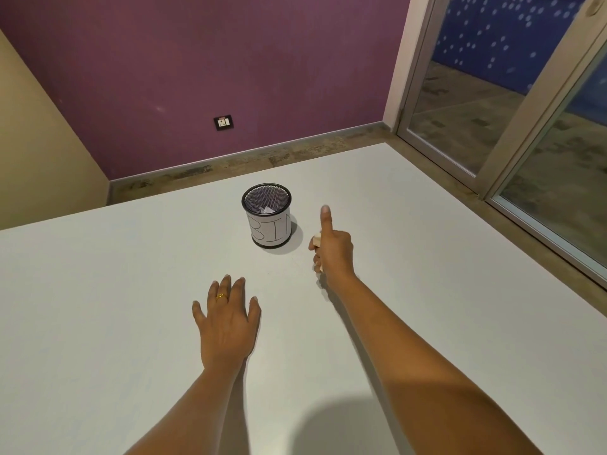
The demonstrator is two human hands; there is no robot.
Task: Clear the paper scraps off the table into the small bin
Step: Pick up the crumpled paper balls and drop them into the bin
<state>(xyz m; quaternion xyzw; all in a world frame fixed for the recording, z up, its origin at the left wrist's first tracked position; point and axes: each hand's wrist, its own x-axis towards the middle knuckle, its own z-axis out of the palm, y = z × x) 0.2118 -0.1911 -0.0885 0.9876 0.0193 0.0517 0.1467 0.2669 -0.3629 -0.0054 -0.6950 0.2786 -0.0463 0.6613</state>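
A small black mesh bin [267, 218] wrapped in white paper lettered "BIN" stands near the table's far middle. White crumpled paper [266, 210] lies inside it. My right hand [331, 247] hovers just right of the bin, fingers curled into a fist, thumb pointing up; something pale shows between the curled fingers, but I cannot tell what it is. My left hand [226, 320] rests flat on the white table [115, 290], fingers spread, a gold ring on one finger, holding nothing.
The table's far edge runs just behind the bin and its right edge slants down the right side. Beyond are a purple wall with a socket [224, 122] and a glass sliding door [492, 110].
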